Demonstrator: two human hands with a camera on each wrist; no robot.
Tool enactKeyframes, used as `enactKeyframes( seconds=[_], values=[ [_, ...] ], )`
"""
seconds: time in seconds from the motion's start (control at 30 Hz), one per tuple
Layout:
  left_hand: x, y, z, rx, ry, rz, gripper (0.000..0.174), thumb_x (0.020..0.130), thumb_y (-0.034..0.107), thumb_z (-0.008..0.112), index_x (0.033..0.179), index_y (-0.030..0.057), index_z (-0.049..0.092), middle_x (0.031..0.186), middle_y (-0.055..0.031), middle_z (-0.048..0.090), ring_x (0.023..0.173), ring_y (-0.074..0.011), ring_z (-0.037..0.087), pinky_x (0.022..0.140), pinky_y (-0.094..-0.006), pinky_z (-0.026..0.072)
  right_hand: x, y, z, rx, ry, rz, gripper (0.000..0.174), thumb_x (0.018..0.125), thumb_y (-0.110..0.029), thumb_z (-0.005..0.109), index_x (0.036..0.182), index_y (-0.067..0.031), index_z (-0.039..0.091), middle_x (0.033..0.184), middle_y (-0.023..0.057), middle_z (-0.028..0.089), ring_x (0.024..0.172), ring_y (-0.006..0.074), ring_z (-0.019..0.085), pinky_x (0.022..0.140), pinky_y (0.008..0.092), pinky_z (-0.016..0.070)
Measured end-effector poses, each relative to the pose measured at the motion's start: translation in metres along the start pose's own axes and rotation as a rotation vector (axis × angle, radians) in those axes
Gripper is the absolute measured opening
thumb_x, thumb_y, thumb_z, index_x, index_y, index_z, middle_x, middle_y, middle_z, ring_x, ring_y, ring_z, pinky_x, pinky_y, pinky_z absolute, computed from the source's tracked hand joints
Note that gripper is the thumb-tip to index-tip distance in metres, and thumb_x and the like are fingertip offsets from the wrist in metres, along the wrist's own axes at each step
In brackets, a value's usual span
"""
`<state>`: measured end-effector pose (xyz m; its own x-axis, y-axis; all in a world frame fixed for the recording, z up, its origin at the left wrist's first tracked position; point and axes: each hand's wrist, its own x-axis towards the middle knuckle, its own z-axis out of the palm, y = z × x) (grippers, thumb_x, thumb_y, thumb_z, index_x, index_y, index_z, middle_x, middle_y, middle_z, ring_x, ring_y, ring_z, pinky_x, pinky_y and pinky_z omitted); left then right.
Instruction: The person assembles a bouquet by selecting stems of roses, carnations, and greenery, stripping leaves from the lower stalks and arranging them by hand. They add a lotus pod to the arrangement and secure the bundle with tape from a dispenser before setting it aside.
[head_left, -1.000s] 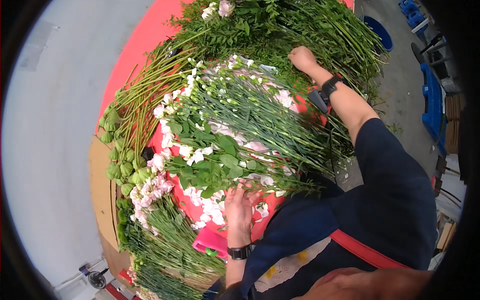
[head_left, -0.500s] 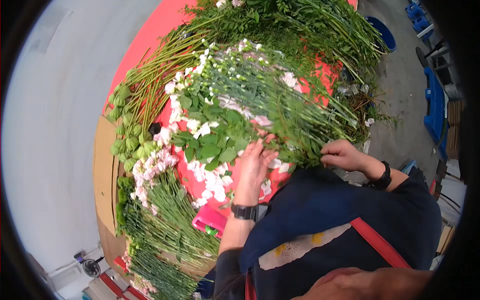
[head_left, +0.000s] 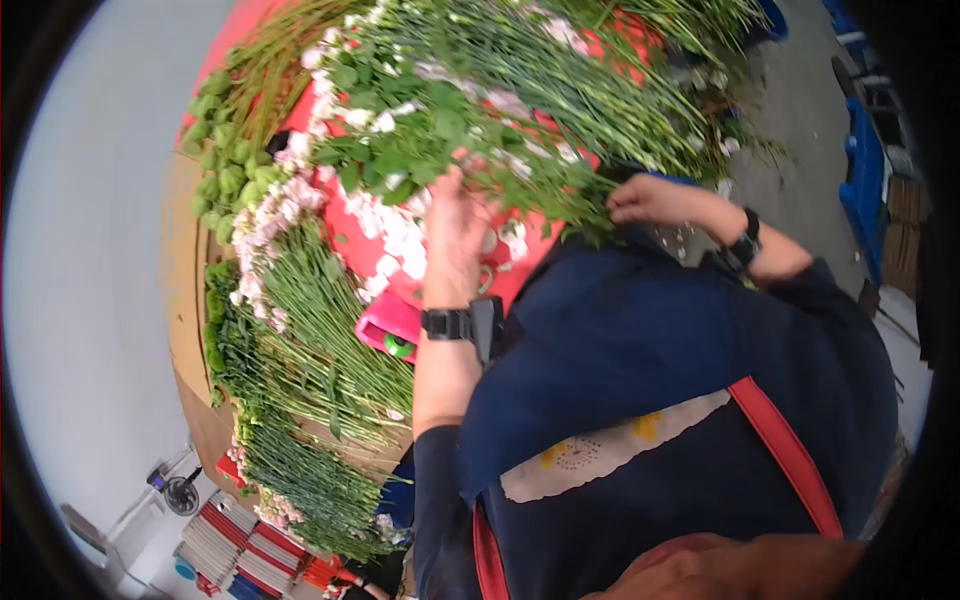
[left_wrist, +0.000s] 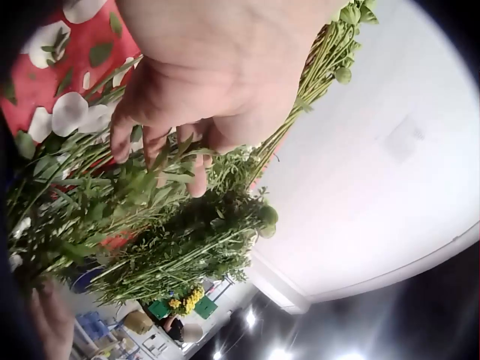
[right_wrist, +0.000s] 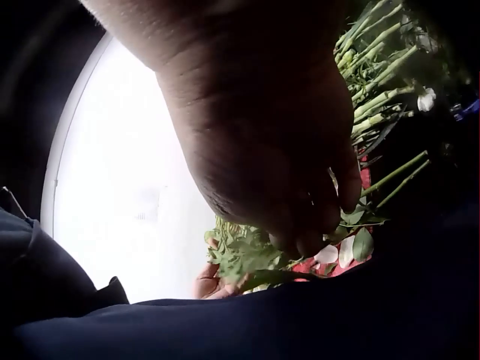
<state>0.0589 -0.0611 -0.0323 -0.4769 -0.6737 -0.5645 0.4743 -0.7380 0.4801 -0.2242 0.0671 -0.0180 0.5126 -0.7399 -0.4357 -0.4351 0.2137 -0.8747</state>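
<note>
Stretching between your two hands, the leafy green sprigs [head_left: 548, 192] lie over the near edge of the red table covering [head_left: 344, 216], close in front of your body. Your left hand [head_left: 458, 225] grips them, its fingers curled in among the leaves, as the left wrist view shows. Your right hand [head_left: 660, 203] pinches the other end of the sprigs, fingers bent; the right wrist view is too dark to show exactly where each fingertip sits. Each of your wrists bears a black strap.

White petals [head_left: 400, 250] are scattered just beside your left hand, and a bright pink object [head_left: 385, 320] with something green at its opening lies next to your left forearm. Beyond the sprigs, long green stems with small white blossoms [head_left: 510, 70] spread across the covering. To the left you have pale pink flowers [head_left: 275, 215], their stems pointing towards you, and past them a cluster of round green heads [head_left: 215, 150] near the cardboard [head_left: 187, 270]. Well off to the right, a blue pallet-like piece [head_left: 862, 190] stands on the grey floor [head_left: 800, 180], apart from your work
</note>
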Motion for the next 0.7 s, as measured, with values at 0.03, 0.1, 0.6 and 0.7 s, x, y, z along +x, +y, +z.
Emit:
enactKeyframes(
  seconds=[0.03,0.1,0.6,0.7],
  values=[
    [0.006,0.001,-0.01,-0.005,0.015,0.015,0.029,0.099,0.026,0.036,0.122,0.0124,0.049,0.109,-0.0092,0.061,0.094,-0.0263,0.061,0.073,-0.0413,0.053,0.005,-0.008,0.005,0.255,-0.049,0.047,0.018,0.092,-0.013,0.052,0.087,0.0028,0.059,0.08,0.0075,0.065,0.068,0.0143,0.059,0.065,0.028,0.0484],
    [0.012,0.006,-0.027,-0.022,0.025,0.044,0.028,0.099,0.025,0.035,0.119,0.012,0.049,0.107,-0.0096,0.061,0.091,-0.0248,0.061,0.072,-0.0391,0.0535,0.015,-0.018,0.012,0.551,-0.128,0.115,0.021,0.094,-0.012,0.048,0.085,0.0021,0.06,0.084,0.0089,0.067,0.071,0.0155,0.064,0.067,0.0281,0.0514],
    [-0.014,0.01,-0.014,-0.034,0.174,0.047,0.029,0.1,0.025,0.035,0.122,0.0104,0.046,0.109,-0.0184,0.059,0.09,-0.03,0.061,0.08,-0.0431,0.0521,0.023,-0.06,0.058,-0.041,0.013,-0.16,0.023,0.087,-0.015,0.054,0.073,0.0009,0.045,0.059,0.0117,0.043,0.055,0.0148,0.043,0.054,0.0366,0.0353],
    [-0.024,0.01,-0.009,-0.099,0.123,0.07,0.042,0.098,0.043,0.035,0.124,0.0114,0.044,0.11,-0.0163,0.06,0.083,-0.0257,0.06,0.077,-0.0412,0.0515,0.018,-0.059,0.054,-0.172,0.13,-0.195,0.021,0.084,-0.012,0.054,0.072,0.0022,0.046,0.059,0.0174,0.041,0.053,0.0236,0.039,0.054,0.038,0.0354]
  ],
)
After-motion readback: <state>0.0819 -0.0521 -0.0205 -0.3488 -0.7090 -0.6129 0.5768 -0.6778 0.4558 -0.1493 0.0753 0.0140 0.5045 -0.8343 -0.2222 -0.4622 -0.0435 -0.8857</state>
